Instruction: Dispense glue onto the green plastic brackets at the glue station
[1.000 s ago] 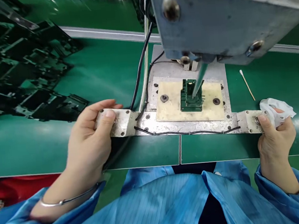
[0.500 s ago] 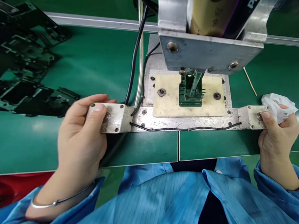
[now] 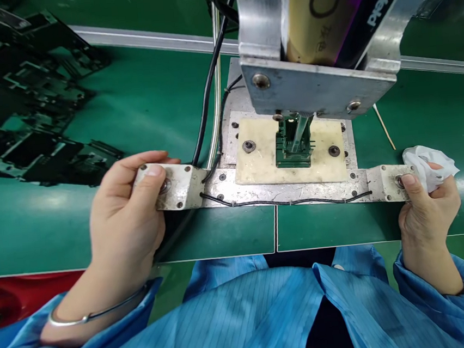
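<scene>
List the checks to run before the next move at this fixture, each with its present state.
1. Left hand thumb on the left tab: ok.
2. Right hand thumb on the right tab: ok.
3. White wipe kept off the cream plate: ok.
4. Green part sits square in the cream plate: ok.
5. Nozzle touching the green part: cannot tell.
6. Both hands clear of the metal head: ok.

The bracket [image 3: 317,83] hangs low over the green part [image 3: 294,156], so we get only a thin gap from the front (the nozzle [image 3: 299,132] fills much of it). Cables [image 3: 208,97] fence the plate [image 3: 283,191] on its left, black parts [image 3: 24,106] crowd farther left; the mat [image 3: 147,111] between lies open, as does the right side past a swab [image 3: 383,126] and tissue [image 3: 425,161].
</scene>
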Available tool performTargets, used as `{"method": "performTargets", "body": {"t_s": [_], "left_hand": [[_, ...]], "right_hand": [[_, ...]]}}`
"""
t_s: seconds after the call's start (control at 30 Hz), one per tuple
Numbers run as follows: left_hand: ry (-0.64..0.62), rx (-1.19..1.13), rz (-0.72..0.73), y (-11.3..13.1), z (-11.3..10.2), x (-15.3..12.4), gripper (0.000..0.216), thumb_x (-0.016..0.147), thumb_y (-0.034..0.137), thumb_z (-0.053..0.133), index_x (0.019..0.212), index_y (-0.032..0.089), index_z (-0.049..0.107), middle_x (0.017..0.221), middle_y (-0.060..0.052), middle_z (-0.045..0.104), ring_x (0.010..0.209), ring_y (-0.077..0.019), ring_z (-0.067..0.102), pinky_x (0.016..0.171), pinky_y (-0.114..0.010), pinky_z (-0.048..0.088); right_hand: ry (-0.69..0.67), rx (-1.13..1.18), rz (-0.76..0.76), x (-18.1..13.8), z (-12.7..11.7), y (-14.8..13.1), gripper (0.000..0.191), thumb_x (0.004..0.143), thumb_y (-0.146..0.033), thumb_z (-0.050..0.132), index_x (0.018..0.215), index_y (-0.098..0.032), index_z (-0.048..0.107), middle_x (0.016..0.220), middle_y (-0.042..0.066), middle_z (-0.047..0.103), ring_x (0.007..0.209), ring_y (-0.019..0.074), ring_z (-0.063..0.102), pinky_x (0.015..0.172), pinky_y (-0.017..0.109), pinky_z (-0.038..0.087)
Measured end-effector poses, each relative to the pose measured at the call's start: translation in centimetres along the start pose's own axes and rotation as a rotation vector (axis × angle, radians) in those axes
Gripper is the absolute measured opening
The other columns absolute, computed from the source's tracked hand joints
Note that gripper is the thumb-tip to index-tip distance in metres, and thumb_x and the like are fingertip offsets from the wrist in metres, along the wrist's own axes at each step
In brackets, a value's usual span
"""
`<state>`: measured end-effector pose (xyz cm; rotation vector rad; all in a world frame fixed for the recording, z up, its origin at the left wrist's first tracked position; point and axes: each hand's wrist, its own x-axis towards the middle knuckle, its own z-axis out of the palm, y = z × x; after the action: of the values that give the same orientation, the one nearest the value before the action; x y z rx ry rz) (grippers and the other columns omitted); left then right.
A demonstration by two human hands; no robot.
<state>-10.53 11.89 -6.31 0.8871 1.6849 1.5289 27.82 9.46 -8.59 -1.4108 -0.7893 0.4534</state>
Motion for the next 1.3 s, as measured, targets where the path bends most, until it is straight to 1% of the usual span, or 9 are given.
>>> {"method": "performTargets", "body": {"t_s": [0.17, 0.23, 0.4, 0.53, 0.8, 0.97, 1.13, 1.3], "left_hand": [[-0.013, 0.003, -0.007, -0.05, -0.02, 0.06, 0.041, 0.062, 0.040, 0.088, 0.094, 0.018, 0.073, 0.085, -0.004, 0.073, 0.071, -0.0126, 0.063, 0.062, -0.020, 0.051], [-0.014, 0.009, -0.012, 0.02, 0.04, 0.00, 0.042, 0.062, 0.040, 0.088, 0.094, 0.018, 0.073, 0.085, -0.004, 0.073, 0.071, -0.0134, 0.063, 0.062, -0.021, 0.050], [0.005, 0.041, -0.034, 0.20, 0.08, -0.17, 0.039, 0.063, 0.038, 0.085, 0.094, 0.019, 0.072, 0.085, -0.004, 0.073, 0.071, -0.0143, 0.063, 0.062, -0.022, 0.050], [-0.006, 0.041, -0.027, -0.01, 0.01, -0.08, 0.037, 0.065, 0.038, 0.083, 0.095, 0.019, 0.072, 0.085, -0.004, 0.073, 0.070, -0.0142, 0.063, 0.063, -0.023, 0.050], [-0.025, 0.039, -0.030, 0.05, -0.13, -0.12, 0.033, 0.068, 0.036, 0.082, 0.097, 0.021, 0.072, 0.087, -0.003, 0.072, 0.073, -0.0141, 0.063, 0.065, -0.022, 0.050], [-0.013, 0.033, -0.050, 0.19, -0.08, -0.07, 0.030, 0.070, 0.034, 0.082, 0.095, 0.020, 0.072, 0.088, -0.004, 0.072, 0.073, -0.0148, 0.063, 0.063, -0.023, 0.049], [-0.008, 0.021, -0.059, 0.22, -0.03, -0.16, 0.034, 0.066, 0.036, 0.085, 0.094, 0.020, 0.072, 0.086, -0.005, 0.072, 0.072, -0.0150, 0.062, 0.063, -0.022, 0.049], [-0.007, 0.017, -0.054, 0.20, -0.03, -0.18, 0.035, 0.064, 0.036, 0.086, 0.093, 0.020, 0.073, 0.086, -0.005, 0.072, 0.073, -0.0155, 0.062, 0.063, -0.023, 0.048]], "right_hand": [[0.008, -0.008, 0.023, 0.10, -0.14, 0.29, 0.054, 0.052, -0.032, 0.096, 0.094, -0.017, 0.068, 0.081, -0.004, 0.065, 0.071, 0.0104, 0.057, 0.074, 0.026, 0.050], [0.009, -0.011, 0.029, 0.11, -0.16, 0.33, 0.055, 0.051, -0.033, 0.096, 0.095, -0.017, 0.067, 0.081, -0.004, 0.065, 0.071, 0.0104, 0.057, 0.073, 0.025, 0.050], [0.004, 0.004, 0.029, -0.02, 0.03, 0.11, 0.052, 0.053, -0.031, 0.096, 0.094, -0.016, 0.068, 0.077, -0.005, 0.063, 0.069, 0.0091, 0.055, 0.076, 0.024, 0.050], [0.004, 0.020, 0.027, -0.08, 0.09, 0.10, 0.052, 0.053, -0.031, 0.095, 0.095, -0.016, 0.068, 0.079, -0.005, 0.064, 0.069, 0.0093, 0.055, 0.078, 0.025, 0.050], [0.022, -0.021, 0.009, -0.02, 0.05, 0.25, 0.052, 0.051, -0.033, 0.094, 0.093, -0.018, 0.068, 0.080, -0.004, 0.064, 0.074, 0.0127, 0.058, 0.089, 0.032, 0.051], [0.025, -0.038, 0.036, 0.01, 0.10, 0.27, 0.054, 0.050, -0.034, 0.094, 0.094, -0.018, 0.066, 0.082, -0.003, 0.064, 0.075, 0.0140, 0.058, 0.088, 0.035, 0.052], [0.028, -0.028, 0.037, -0.05, 0.18, 0.18, 0.054, 0.050, -0.034, 0.095, 0.093, -0.018, 0.067, 0.083, -0.003, 0.065, 0.076, 0.0138, 0.058, 0.090, 0.035, 0.051], [0.030, -0.006, 0.035, -0.05, 0.15, 0.16, 0.054, 0.050, -0.032, 0.095, 0.094, -0.017, 0.068, 0.082, -0.003, 0.065, 0.076, 0.0130, 0.058, 0.089, 0.033, 0.050]]}}
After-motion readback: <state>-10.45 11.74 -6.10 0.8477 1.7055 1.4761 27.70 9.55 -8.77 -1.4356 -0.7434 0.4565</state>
